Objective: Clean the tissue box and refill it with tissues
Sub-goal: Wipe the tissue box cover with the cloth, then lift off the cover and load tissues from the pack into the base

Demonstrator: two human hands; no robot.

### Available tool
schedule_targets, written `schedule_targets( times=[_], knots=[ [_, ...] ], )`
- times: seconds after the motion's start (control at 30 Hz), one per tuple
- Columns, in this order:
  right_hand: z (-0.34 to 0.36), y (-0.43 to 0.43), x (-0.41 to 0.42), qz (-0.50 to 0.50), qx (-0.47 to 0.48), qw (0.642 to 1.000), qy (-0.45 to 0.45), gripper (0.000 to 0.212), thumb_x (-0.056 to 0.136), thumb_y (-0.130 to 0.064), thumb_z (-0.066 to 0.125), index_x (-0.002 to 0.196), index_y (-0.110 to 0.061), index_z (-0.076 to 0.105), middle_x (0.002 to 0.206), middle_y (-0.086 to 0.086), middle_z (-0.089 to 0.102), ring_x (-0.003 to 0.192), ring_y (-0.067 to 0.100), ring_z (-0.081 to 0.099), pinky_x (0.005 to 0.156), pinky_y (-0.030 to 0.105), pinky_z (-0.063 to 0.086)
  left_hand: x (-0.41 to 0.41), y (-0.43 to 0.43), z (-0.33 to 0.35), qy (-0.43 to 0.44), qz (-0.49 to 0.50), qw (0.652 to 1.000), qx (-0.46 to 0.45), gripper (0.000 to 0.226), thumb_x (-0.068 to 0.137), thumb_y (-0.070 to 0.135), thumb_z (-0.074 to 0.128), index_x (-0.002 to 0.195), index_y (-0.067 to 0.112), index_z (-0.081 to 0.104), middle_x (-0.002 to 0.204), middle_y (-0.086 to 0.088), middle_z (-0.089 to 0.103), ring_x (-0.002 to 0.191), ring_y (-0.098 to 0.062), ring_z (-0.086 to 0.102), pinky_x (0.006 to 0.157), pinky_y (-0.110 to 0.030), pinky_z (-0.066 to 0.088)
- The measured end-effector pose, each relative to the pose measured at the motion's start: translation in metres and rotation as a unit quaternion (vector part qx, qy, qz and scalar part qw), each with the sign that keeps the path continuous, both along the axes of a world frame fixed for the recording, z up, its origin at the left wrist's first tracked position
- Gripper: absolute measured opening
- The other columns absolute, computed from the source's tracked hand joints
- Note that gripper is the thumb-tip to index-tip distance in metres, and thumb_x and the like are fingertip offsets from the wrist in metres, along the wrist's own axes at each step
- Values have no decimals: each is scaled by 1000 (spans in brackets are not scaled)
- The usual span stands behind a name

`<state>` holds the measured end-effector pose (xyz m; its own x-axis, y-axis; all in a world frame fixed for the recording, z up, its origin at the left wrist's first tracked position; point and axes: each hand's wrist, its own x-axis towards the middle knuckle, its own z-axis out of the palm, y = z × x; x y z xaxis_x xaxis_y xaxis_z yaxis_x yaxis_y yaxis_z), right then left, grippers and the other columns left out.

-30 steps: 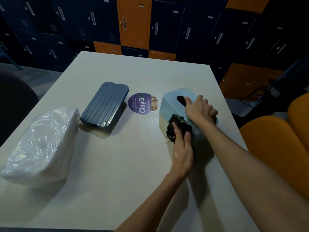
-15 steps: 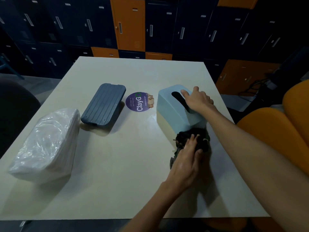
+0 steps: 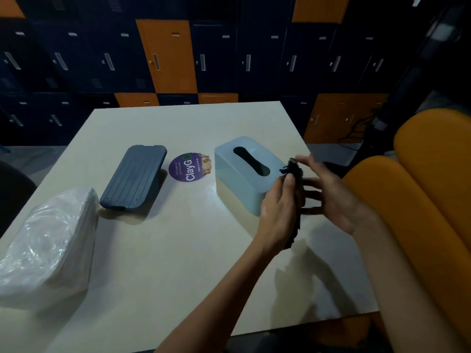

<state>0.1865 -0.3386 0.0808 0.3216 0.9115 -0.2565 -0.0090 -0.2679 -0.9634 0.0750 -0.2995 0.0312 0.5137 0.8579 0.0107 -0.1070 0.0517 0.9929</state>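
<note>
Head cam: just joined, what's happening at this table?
A person is partway through cleaning. The left grip holds a dark cloth above the table, and the right grip lays spread fingers against its far side. This is right beside the light blue tissue box, which neither hand touches and which shows no tissue in its slot. The dark blue ribbed cover lies apart to the left. The wrapped tissue pack sits untouched at the near-left corner.
</note>
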Motion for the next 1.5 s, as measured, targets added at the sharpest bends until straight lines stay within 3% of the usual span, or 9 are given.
schedule_targets(
  times=[0.2, 0.47, 0.57, 0.77, 0.9, 1.03, 1.2, 1.33, 1.5],
  knots=[
    [-31, 0, 21, -124, 5, 992, 18, 24, 95, -38, 54, 105, -21, 68, 104, 7, 70, 102, 23, 64, 76, 36, 52, 10, 12, 15, 103, -107, 989, 21, 61, 94, 64, 35, 111, 14, 67, 111, -9, 70, 103, -21, 67, 94, -45, 53],
    [-89, 22, 43, -156, -92, 950, -254, 19, 93, -26, 59, 102, -11, 65, 102, 8, 65, 99, 24, 61, 74, 30, 46, 5, 99, 32, 330, 8, 905, 270, 30, 96, 21, 45, 89, -1, 65, 90, -14, 70, 83, -29, 66, 76, -40, 54],
    [-98, 22, 30, -103, -128, 906, -391, 23, 96, -32, 54, 108, -14, 62, 105, 4, 64, 95, 21, 58, 71, 29, 42, 7, 114, 31, 455, -7, 839, 299, 27, 94, 25, 46, 79, 5, 57, 77, -9, 58, 71, -26, 53, 58, -30, 39],
    [-105, 25, 21, -49, -140, 868, -473, 27, 98, -37, 48, 114, -17, 57, 112, 5, 62, 97, 22, 58, 70, 30, 45, 6, 110, 32, 559, -56, 753, 342, 60, 83, 67, 55, 106, 12, 50, 90, -3, 55, 77, -19, 52, 60, -30, 38],
    [-99, 27, 26, -24, -158, 842, -516, 39, 97, -46, 44, 127, -21, 51, 124, 8, 54, 110, 26, 51, 84, 37, 48, 8, 107, 28, 578, -93, 715, 383, 75, 75, 68, 64, 120, 13, 39, 104, -6, 63, 81, -21, 55, 62, -30, 40],
    [-88, 33, 27, -61, -109, 864, -488, 33, 98, -35, 46, 127, -20, 52, 129, 12, 49, 113, 26, 50, 91, 37, 45, -1, 109, 27, 536, -104, 756, 361, 73, 76, 55, 73, 126, 14, 38, 114, -8, 63, 85, -20, 53, 62, -29, 40],
    [-70, 45, 27, -104, -27, 928, -356, 27, 98, -10, 47, 122, -14, 58, 123, 12, 56, 99, 16, 53, 75, 21, 42, -29, 129, 39, 420, -74, 863, 270, 65, 74, 47, 79, 126, 21, 50, 114, -3, 65, 98, -20, 61, 84, -40, 54],
    [-62, 56, 27, -105, -12, 942, -319, 29, 97, -8, 48, 124, -15, 57, 122, 9, 58, 94, 14, 53, 60, 13, 41, -56, 146, 57, 276, -39, 946, 164, 58, 79, 37, 77, 130, 21, 55, 107, -4, 60, 90, -14, 58, 78, -32, 51],
    [-52, 76, 19, -119, -7, 975, -186, 33, 94, -18, 55, 127, -18, 53, 113, 8, 61, 97, 20, 59, 79, 32, 53, -97, 159, 62, 116, 13, 993, 18, 44, 85, 43, 69, 119, 16, 65, 111, -7, 65, 93, -23, 60, 79, -36, 49]
  ],
)
